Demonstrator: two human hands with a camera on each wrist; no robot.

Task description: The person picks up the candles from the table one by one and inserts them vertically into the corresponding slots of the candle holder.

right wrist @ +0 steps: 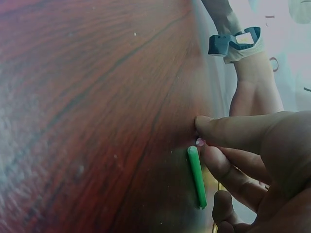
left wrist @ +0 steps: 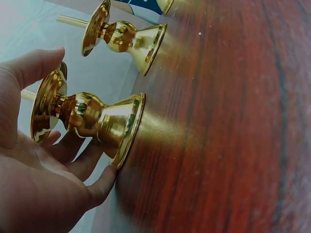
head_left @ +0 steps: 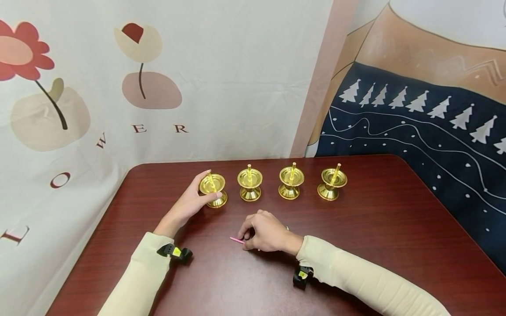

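Observation:
My left hand (head_left: 189, 202) holds the leftmost gold candle holder (left wrist: 85, 114), thumb at its dish rim and fingers around its far side. The holder's foot stands on the table, and a thin gold rod rises from its dish. My right hand (head_left: 266, 231) is low over the table, in front of the row. Between its thumb and index finger it pinches a thin pink candle (head_left: 237, 240); only the tip shows in the right wrist view. A thin green candle (right wrist: 197, 177) lies beside those fingers in that view, and the hand hides it from the head view.
Three more gold candle holders, a second (head_left: 250, 183), a third (head_left: 291, 181) and a fourth (head_left: 332, 181), stand in a row to the right along the back of the dark red wooden table (head_left: 375, 245). Printed cloths (head_left: 237, 79) hang behind the table.

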